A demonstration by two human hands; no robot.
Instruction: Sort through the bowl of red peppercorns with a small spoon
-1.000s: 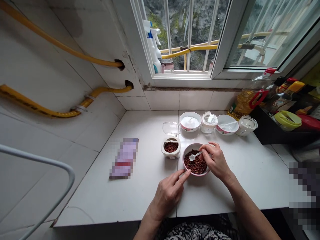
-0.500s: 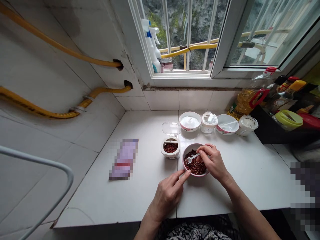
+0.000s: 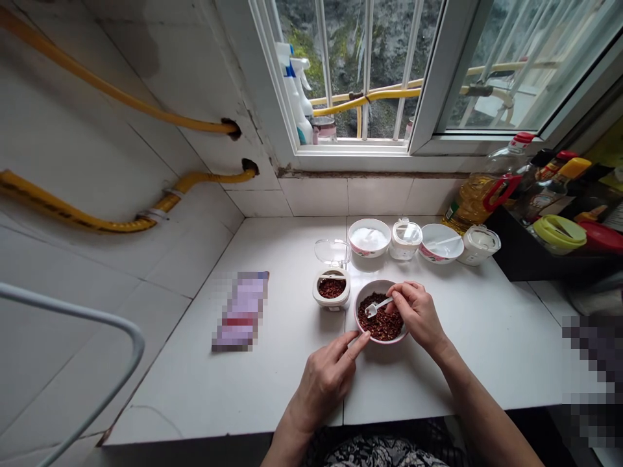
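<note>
A small white spoon [image 3: 378, 307] is pinched between the thumb and fingers of my right hand [image 3: 417, 318], its scoop over dark reddish-brown dried pieces [image 3: 384, 324] that look like Sichuan peppercorns. They fill part of a pink-rimmed bowl [image 3: 357, 322] on the counter. Fingertips of my left hand [image 3: 331, 366] hold the bowl's near left rim. Just left of the bowl stands a white seasoning jar [image 3: 331, 303], its clear lid [image 3: 333, 251] raised, with the same dark pieces inside.
Behind are a bowl of white grains [image 3: 369, 237], a lidded jar [image 3: 406, 240], a bowl with a white spoon [image 3: 442, 244] and another jar [image 3: 479, 245]. An oil bottle [image 3: 481, 188] stands at the back right beside a black rack [image 3: 516, 256]. A purple packet [image 3: 241, 311] lies left.
The spoon's scoop has shifted slightly right and up within the bowl, with my right hand. My left hand stays at the rim.
</note>
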